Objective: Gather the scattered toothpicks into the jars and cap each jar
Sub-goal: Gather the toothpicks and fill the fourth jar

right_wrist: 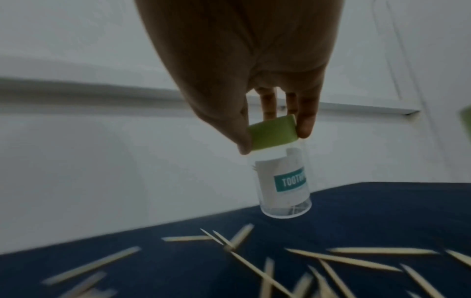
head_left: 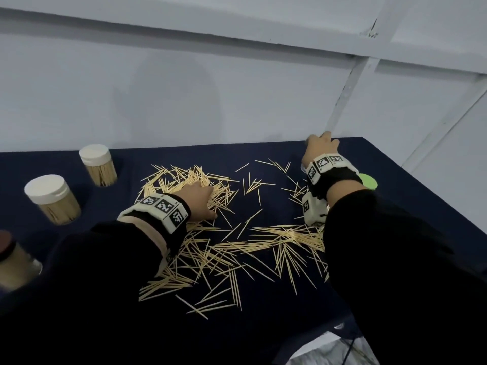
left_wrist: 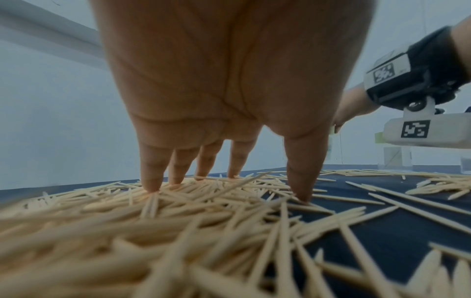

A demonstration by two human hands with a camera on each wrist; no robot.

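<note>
Mostly full white-capped jars (head_left: 54, 200), right hand (right_wrist: 254, 80) pinching near-empty green-capped jar (right_wrist: 282, 181), left hand (left_wrist: 229, 80) spread on toothpicks (left_wrist: 178, 211).

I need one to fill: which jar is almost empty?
The green-capped jar in the right hand; the white-capped jars are full.

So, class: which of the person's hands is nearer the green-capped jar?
Right. The right hand grips the green cap of the jar at the table's far right. The left hand is well apart, fingers on the toothpicks.
</note>
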